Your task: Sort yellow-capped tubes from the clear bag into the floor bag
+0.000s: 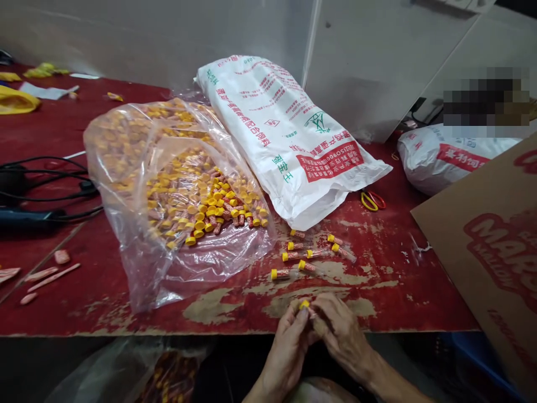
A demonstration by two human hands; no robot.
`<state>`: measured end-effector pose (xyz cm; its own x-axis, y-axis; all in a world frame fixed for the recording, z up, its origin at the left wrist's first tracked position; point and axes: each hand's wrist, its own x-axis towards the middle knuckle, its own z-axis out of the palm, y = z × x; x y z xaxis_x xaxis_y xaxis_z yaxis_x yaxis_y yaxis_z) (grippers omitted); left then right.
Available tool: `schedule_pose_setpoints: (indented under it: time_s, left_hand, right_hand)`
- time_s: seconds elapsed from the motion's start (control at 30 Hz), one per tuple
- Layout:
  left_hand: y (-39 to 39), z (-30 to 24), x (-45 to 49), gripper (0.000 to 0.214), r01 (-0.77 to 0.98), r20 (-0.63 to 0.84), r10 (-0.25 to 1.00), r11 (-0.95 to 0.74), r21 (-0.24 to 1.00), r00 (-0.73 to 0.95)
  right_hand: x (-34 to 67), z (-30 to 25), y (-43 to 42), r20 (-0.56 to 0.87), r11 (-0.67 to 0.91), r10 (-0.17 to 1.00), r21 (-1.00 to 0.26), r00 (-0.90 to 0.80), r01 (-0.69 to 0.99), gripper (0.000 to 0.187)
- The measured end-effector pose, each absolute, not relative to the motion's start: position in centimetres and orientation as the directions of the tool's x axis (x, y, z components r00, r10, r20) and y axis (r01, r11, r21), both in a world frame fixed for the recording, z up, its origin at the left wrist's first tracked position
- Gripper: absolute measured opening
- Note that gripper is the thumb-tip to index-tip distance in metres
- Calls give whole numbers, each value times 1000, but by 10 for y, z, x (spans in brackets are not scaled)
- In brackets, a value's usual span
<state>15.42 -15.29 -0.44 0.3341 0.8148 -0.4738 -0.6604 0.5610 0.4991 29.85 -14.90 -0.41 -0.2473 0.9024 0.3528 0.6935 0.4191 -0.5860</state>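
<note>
At the table's front edge my left hand (289,341) pinches a small tube with a yellow cap (304,304) between thumb and fingers. My right hand (342,333) is closed against its other side, fingers pressed together at the tube's lower end, which they mostly hide. Just beyond my hands lie several yellow-capped tubes (280,273) with red-and-white contents, some with clear film trailing from them. To the left, a large clear plastic bag (176,280) lies open towards me, full of yellow-capped tubes (216,207).
A white printed sack (268,129) lies behind the tubes, with scissors (371,201) with red and yellow handles beside it. A cardboard box (486,235) stands at right, near another white sack (436,157). Black cables (46,182) and pinkish pieces (62,257) lie at left.
</note>
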Motion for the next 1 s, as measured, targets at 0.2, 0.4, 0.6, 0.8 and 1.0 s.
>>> schedule_pose_setpoints:
  time_s: [0.2, 0.4, 0.6, 0.8, 1.0]
  left_hand:
    - [-148, -3, 138, 31, -739, -546, 819, 478, 474, 180]
    - [-148, -2, 129, 34, -782, -521, 830, 455, 426, 198]
    - [-145, -2, 130, 41, -736, -517, 819, 508, 449, 249]
    - [-141, -5, 132, 38, -690, -541, 796, 553, 467, 271]
    - [-136, -2, 132, 29, -731, -534, 795, 542, 414, 287]
  right_hand:
    - [283, -15, -95, 418, 371, 874, -241, -249, 897, 24]
    - [308, -14, -91, 310, 353, 915, -309, -257, 883, 18]
    - [353, 7, -101, -170, 300, 940, -5, -296, 954, 23]
    - [342, -17, -99, -218, 323, 934, 178, -282, 930, 19]
    - [355, -24, -105, -77, 344, 938, 121, -337, 931, 25]
